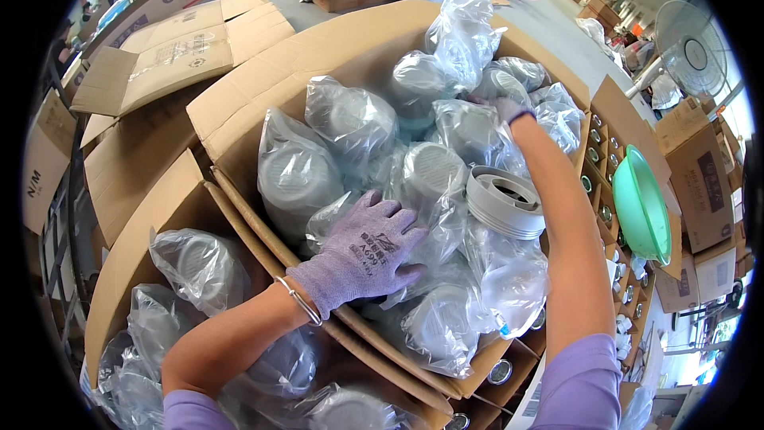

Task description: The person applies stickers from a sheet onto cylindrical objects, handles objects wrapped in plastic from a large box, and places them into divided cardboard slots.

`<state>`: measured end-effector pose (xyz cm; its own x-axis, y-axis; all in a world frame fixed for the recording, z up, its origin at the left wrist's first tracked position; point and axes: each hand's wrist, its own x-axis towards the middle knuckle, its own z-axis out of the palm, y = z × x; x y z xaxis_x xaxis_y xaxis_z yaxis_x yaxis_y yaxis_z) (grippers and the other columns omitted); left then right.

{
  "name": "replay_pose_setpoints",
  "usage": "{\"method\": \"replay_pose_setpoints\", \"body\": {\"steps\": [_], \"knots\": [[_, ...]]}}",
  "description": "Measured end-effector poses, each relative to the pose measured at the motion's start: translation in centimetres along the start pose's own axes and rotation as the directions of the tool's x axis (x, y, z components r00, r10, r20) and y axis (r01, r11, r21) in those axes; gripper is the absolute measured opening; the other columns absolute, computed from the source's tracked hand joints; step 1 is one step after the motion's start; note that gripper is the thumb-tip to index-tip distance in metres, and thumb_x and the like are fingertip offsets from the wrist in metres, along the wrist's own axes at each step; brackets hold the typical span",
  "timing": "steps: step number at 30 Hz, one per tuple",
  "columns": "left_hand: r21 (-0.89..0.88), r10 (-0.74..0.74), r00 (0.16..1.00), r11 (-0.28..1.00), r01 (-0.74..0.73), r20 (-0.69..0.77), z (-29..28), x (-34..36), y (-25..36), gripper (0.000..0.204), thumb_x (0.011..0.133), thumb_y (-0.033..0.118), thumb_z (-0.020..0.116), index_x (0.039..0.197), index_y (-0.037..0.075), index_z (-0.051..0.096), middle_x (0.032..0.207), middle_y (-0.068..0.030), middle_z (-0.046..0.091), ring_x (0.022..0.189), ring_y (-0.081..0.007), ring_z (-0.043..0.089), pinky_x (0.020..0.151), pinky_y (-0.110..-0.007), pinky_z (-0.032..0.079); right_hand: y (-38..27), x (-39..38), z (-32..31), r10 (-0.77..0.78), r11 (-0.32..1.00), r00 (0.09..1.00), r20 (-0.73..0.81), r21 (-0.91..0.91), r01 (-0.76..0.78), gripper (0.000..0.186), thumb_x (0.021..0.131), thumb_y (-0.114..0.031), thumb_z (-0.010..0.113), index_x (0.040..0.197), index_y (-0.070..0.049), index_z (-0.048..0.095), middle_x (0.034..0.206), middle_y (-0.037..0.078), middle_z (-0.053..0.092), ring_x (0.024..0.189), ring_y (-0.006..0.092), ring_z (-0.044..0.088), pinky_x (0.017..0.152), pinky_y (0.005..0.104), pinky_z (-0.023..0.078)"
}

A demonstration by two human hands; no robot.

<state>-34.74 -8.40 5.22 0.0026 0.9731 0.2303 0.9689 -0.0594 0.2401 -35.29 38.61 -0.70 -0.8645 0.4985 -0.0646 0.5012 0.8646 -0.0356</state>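
A large cardboard box (263,80) in front of me is filled with grey-white round plastic parts in clear bags. My left hand (364,253), in a purple knit glove, lies with fingers spread over the bagged parts near the box's near-left wall. My right hand (512,109) reaches to the far right of the box, among the bags; its fingers are hidden by plastic film. One grey round plastic part (503,201) lies unbagged between my arms, with an open centre and a ribbed rim. Beside my left hand is a bagged part (434,169).
A second box of bagged parts (199,267) stands at the lower left. Right of the main box, a divided carton (609,211) holds round metal-topped items, with a green basin (639,205) over it. A fan (691,52) stands far right; a flattened carton (171,52) lies left.
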Motion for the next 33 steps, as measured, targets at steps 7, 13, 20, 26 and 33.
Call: {"method": "replay_pose_setpoints", "body": {"steps": [7,13,20,26,33], "knots": [[0.027,-0.029,0.998,0.999,0.028,0.054,-0.3,0.3,0.4,0.047,0.079,0.044,0.071,0.112,0.011,0.065,0.113,-0.0090,0.061,0.107,-0.0264,0.057,0.102,-0.045,0.039,-2.2,-3.0,2.0,0.167,0.938,0.984,0.066,0.298,-0.179,0.050,0.091,-0.047,0.056,0.103,-0.001,0.071,0.111,0.019,0.069,0.105,0.0324,0.064,0.082,0.0411,0.049],[-0.038,-0.031,0.999,0.999,0.030,-0.025,-0.5,0.6,0.7,0.035,0.075,0.043,0.071,0.087,0.012,0.065,0.095,-0.0073,0.058,0.095,-0.0242,0.056,0.089,-0.040,0.041,-5.0,-5.7,-0.3,0.090,0.921,0.993,-0.078,0.386,-0.053,0.043,0.091,-0.041,0.057,0.103,-0.002,0.070,0.107,0.017,0.070,0.101,0.0310,0.066,0.078,0.0411,0.050],[-0.065,-0.088,0.994,0.994,0.092,0.065,0.3,0.2,0.8,0.048,0.077,0.045,0.071,0.109,0.009,0.066,0.111,-0.0113,0.059,0.110,-0.0284,0.054,0.108,-0.048,0.034,-4.2,-5.7,0.3,0.075,0.956,0.992,-0.102,0.290,-0.043,0.038,0.091,-0.035,0.056,0.105,-0.003,0.069,0.106,0.017,0.069,0.101,0.0288,0.066,0.076,0.0399,0.052],[-0.057,-0.096,0.991,0.993,0.101,0.089,0.3,0.4,0.8,0.049,0.078,0.045,0.070,0.111,0.010,0.066,0.111,-0.0117,0.058,0.109,-0.0286,0.054,0.107,-0.048,0.034,-3.2,-5.9,0.1,0.060,0.963,0.990,-0.127,0.269,-0.023,0.033,0.091,-0.030,0.055,0.107,-0.004,0.068,0.106,0.016,0.069,0.101,0.0269,0.066,0.074,0.0390,0.053],[-0.039,-0.047,0.999,0.998,0.047,0.015,-0.1,0.4,0.5,0.036,0.075,0.044,0.070,0.092,0.012,0.067,0.093,-0.0076,0.059,0.095,-0.0249,0.057,0.092,-0.042,0.042,-3.7,-10.1,-0.9,0.007,0.959,0.977,-0.211,0.277,0.053,0.028,0.092,-0.024,0.055,0.109,-0.005,0.067,0.105,0.015,0.069,0.101,0.0247,0.067,0.072,0.0378,0.055]]}}
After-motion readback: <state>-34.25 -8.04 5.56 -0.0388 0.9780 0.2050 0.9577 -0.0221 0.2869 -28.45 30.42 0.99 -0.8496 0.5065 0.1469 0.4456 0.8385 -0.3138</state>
